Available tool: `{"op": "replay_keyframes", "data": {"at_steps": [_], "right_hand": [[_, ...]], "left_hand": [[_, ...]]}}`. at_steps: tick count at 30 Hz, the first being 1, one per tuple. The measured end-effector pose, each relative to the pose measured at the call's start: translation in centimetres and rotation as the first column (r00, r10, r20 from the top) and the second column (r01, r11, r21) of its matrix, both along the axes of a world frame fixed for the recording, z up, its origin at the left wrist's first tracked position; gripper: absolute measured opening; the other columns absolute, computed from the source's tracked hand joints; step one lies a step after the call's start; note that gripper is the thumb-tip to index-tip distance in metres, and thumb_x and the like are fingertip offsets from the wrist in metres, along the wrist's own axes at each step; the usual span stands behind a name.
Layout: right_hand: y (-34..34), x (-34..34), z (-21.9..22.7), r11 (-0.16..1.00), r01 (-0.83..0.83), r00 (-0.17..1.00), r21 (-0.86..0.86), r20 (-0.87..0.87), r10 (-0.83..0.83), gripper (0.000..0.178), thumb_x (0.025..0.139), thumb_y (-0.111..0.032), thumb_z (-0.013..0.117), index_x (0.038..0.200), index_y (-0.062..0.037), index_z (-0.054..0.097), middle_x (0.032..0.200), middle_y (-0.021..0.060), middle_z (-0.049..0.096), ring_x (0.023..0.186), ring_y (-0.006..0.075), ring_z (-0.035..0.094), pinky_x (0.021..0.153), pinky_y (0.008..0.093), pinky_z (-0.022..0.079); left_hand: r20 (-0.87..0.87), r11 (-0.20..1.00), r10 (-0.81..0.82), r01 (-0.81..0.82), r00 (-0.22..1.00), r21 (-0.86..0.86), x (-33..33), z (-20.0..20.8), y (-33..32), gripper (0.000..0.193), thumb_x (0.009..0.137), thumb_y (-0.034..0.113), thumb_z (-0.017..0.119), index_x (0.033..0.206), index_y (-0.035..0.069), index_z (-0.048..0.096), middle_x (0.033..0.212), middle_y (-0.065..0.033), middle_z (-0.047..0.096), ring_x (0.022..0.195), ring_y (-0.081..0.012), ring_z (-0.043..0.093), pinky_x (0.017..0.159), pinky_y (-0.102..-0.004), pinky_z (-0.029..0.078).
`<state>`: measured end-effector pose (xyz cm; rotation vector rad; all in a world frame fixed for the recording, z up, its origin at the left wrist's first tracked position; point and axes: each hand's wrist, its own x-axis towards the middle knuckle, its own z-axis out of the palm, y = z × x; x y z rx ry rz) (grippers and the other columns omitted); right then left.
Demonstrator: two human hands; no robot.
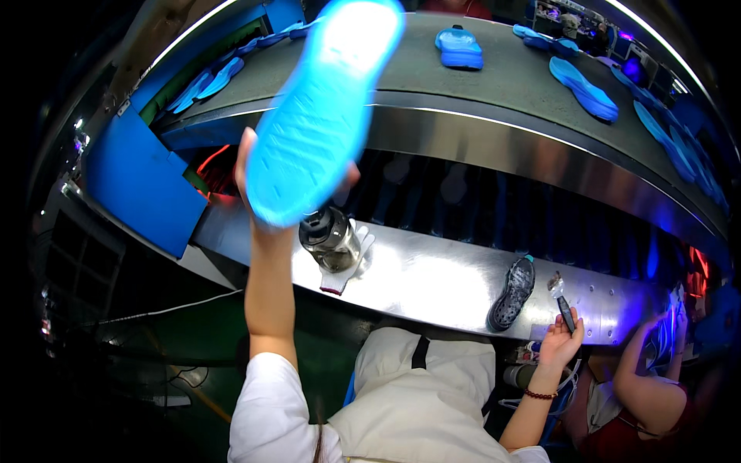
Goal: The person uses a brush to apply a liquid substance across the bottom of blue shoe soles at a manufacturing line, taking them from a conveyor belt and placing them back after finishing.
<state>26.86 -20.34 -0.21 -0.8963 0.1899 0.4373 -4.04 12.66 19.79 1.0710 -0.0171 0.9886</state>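
A bright blue shoe sole [309, 143] is raised in my left hand [245, 174], the fingers wrapped round its lower part from behind. Its upper end overlaps the belt and is washed out by glare. My right hand [559, 345] grips the black handle of a brush [566, 310], whose pale, smeared head points away from me over the steel ledge [424, 270]. Left of the brush, a dark, speckled shoe [512, 295] lies on that ledge. Nearer my left forearm stand a clear bottle with a black top [330, 239] and, beneath it, a whitish glove [340, 279].
Beyond the ledge runs a dark green conveyor belt [401, 85] carrying several blue soles [584, 89]. Its metal edge [463, 123] curves across the view above a dark recess. A blue panel [139, 185] stands at left. Another person's arm [637, 363] works at the ledge on the right.
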Motion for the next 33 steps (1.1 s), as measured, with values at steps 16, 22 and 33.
{"op": "replay_keyframes", "data": {"at_steps": [16, 22, 33], "right_hand": [[1.2, -0.8, 0.0, 0.954, -0.273, 0.961, 0.127, -0.003, 0.276, 0.044, 0.09, -0.031, 0.042, 0.111, 0.0067, 0.048, 0.098, 0.0158, 0.056, 0.084, 0.0218, 0.057, 0.074, 0.0306, 0.046], [1.3, -0.8, -0.2, 0.922, -0.339, 0.941, 0.189, 0.061, 0.333, 0.032, 0.088, -0.014, 0.048, 0.113, 0.0059, 0.048, 0.1, 0.014, 0.057, 0.091, 0.0192, 0.057, 0.08, 0.0274, 0.047], [1.6, -1.3, -0.6, 0.908, -0.378, 0.925, 0.182, 0.118, 0.362, 0.03, 0.08, 0.001, 0.057, 0.109, 0.0034, 0.05, 0.099, 0.0115, 0.059, 0.085, 0.0155, 0.059, 0.078, 0.025, 0.048]], "left_hand": [[-0.121, 0.103, 0.962, -0.082, -0.245, 0.991, 4.3, 0.0, 21.0, 0.057, 0.077, 0.04, 0.057, 0.12, 0.005, 0.047, 0.121, -0.0199, 0.047, 0.116, -0.0335, 0.041, 0.096, -0.0396, 0.034], [0.095, -0.024, 0.947, 0.227, -0.306, 0.973, 3.2, -0.5, 25.0, 0.046, 0.081, 0.028, 0.056, 0.116, 0.001, 0.044, 0.111, -0.0154, 0.051, 0.103, -0.0298, 0.049, 0.086, -0.0381, 0.04], [-0.18, 0.307, 0.949, -0.637, 0.257, 0.707, -1.3, -3.3, 18.8, 0.038, 0.088, 0.028, 0.049, 0.113, 0.0, 0.048, 0.11, -0.0105, 0.051, 0.096, -0.0206, 0.052, 0.081, -0.0305, 0.041]]}}
